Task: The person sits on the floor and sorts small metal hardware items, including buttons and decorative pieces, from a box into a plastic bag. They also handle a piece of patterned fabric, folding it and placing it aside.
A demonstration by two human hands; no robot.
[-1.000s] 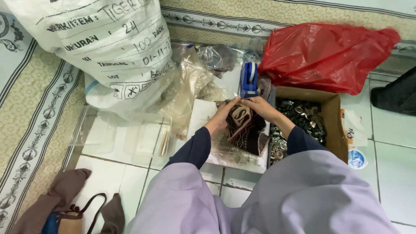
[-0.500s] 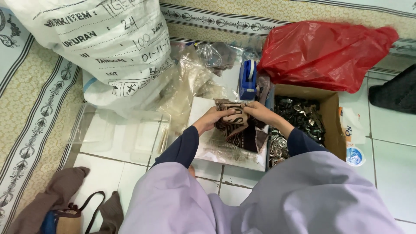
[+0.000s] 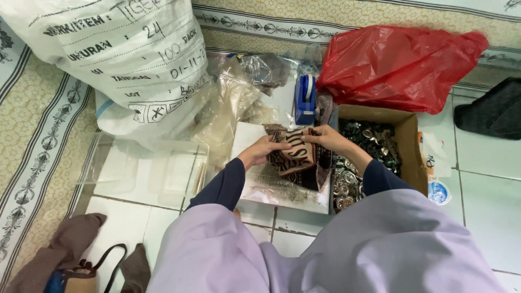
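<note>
Both of my hands hold a small piece of brown patterned fabric [image 3: 296, 152] above a flat clear plastic packet [image 3: 271, 187] lying on the tiled floor. My left hand [image 3: 265, 150] grips its left edge and my right hand [image 3: 325, 138] grips its top right corner. Beneath the fabric lies a darker brown patterned piece [image 3: 309, 176]. Just right of my right wrist stands an open cardboard box [image 3: 407, 141] filled with several round metal parts [image 3: 369, 144].
A large white printed sack [image 3: 119, 59] lies at the upper left with crumpled clear plastic bags [image 3: 233, 103] beside it. A blue tape dispenser [image 3: 305, 97] and a red plastic bag [image 3: 401, 65] sit behind the box. Clear plastic trays [image 3: 146, 168] lie left. A brown bag [image 3: 70, 255] is near my knee.
My hands have spread the brown fabric piece out sideways and lifted it slightly; a second ago they were bunched together over it.
</note>
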